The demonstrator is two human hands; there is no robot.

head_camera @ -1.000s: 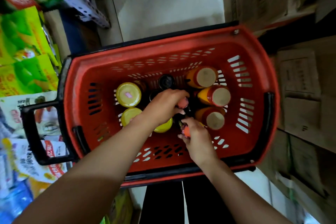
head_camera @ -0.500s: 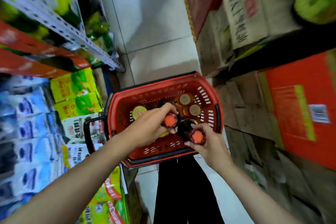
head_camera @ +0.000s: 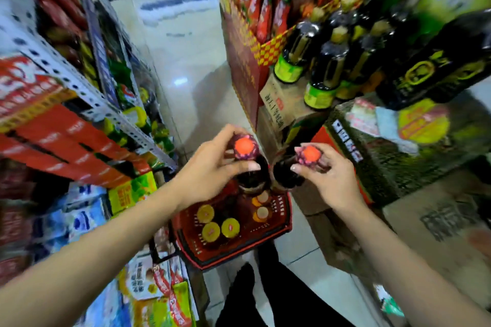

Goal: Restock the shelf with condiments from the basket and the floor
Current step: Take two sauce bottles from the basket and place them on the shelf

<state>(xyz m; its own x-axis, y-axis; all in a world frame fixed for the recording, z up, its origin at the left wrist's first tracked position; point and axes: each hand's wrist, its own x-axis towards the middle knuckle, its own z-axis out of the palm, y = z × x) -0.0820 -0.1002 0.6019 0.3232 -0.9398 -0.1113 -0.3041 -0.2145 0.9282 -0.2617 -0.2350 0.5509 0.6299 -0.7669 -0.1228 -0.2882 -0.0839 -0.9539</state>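
1. The left hand (head_camera: 210,167) was clamped on the neck of a dark bottle (head_camera: 251,175), its fingers (head_camera: 249,166) closed just under the orange cap (head_camera: 245,145)
2. The right hand (head_camera: 328,178) was clamped the same way on a second dark bottle (head_camera: 285,175), below its own orange cap (head_camera: 310,152)
3. Both bodies hung below the fingers, nearly touching each other between the hands, above the red basket (head_camera: 285,223), where yellow-lidded jars (head_camera: 220,228) remained
4. Carried by the necks, the bottles would likely swing, so the hold should stay firm and the bodies apart
5. The shelf of dark bottles (head_camera: 326,71) stood up and right of the fingers; setting each down upright looked the wise finish
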